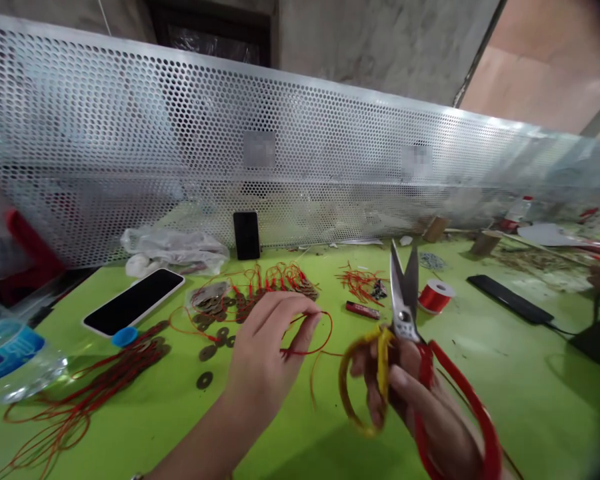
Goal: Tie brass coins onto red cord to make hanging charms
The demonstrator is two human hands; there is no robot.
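Note:
My left hand (267, 340) pinches a thin red cord (331, 327) between thumb and fingertips; the cord curves in a loop to the right of the fingers. In my right hand (425, 400) is a pair of scissors (404, 321), blades pointing up and slightly apart, with one red handle and one wrapped in yellow. The blades are apart from the cord. Loose brown coins (205, 380) with holes lie left of my left hand. Beyond it sits a row of coins tied with red cords (287, 275), partly hidden by the hand.
More strung coins (123, 367) lie at left near a white-edged phone (135, 301), a blue cap (125, 337) and a plastic bottle (13, 350). Cord scraps (361, 283), a lighter (363, 310) and a red spool (434, 298) lie ahead. A perforated metal screen (320, 147) borders the back.

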